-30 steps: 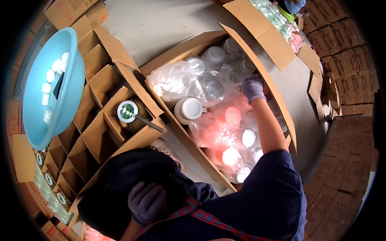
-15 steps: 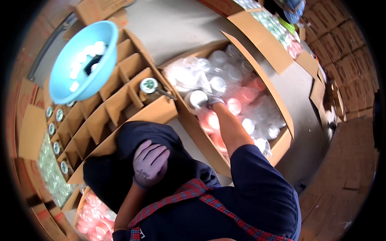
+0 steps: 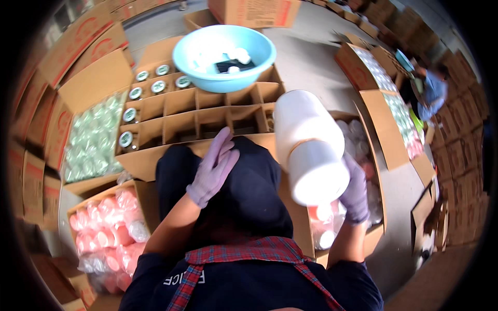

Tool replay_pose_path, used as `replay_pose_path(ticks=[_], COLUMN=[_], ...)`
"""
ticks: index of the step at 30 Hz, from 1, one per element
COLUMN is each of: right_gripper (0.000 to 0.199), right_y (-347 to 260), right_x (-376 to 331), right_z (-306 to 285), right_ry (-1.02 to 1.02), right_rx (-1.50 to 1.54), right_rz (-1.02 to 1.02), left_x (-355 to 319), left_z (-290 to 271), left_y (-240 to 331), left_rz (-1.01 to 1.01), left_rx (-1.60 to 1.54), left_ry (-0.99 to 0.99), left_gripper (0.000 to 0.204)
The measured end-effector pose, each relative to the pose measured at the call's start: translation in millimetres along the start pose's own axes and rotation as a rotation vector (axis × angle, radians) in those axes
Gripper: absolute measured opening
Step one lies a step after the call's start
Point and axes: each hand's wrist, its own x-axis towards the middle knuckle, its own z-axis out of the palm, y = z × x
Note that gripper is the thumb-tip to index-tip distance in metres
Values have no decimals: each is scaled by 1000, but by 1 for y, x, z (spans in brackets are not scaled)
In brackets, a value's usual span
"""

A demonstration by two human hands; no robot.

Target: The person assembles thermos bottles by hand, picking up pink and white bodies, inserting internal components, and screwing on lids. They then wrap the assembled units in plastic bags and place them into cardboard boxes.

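Note:
My right hand (image 3: 356,191), in a purple glove, grips a white plastic jar (image 3: 310,145) with a white lid, held up close to the camera over the box of jars (image 3: 374,155) on my right. My left hand (image 3: 213,169), also gloved in purple, rests open on my dark trouser knee with fingers together and holds nothing. In front of my knees is a cardboard box with divider cells (image 3: 199,115); several cells on its left hold jars with green lids (image 3: 136,93).
A light blue basin (image 3: 224,51) with white lids sits on the divider box's far edge. Boxes of green-lidded jars (image 3: 92,139) and of pink and white jars in plastic (image 3: 110,232) lie to my left. Another person (image 3: 428,92) crouches among open cartons at the right.
My right hand has lifted a white jar out of the right-hand box toward the camera. My view has swung left. My left hand stayed on my knee.

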Motion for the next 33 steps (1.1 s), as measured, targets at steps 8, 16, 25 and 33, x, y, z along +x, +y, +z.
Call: replay_pose_path(ticks=[8,16,25,33], right_gripper=[35,42,60,63], right_y=[6,-53,71,36], right_x=[4,88,106,88], right_z=[168,213,210,214], right_ry=[-302,-329,-141,-217], right_rx=[-30,95,-243,43], right_rz=[-430,-470,-318,-90], left_x=[-3,-24,0,18], left_z=[-107,-76,-145,-123], left_y=[5,20,9,-2], left_rz=[-112,444,324,137], left_rx=[170,690,539,46], left_ry=[253,136,52,40], left_gripper=[28,43,69,102])
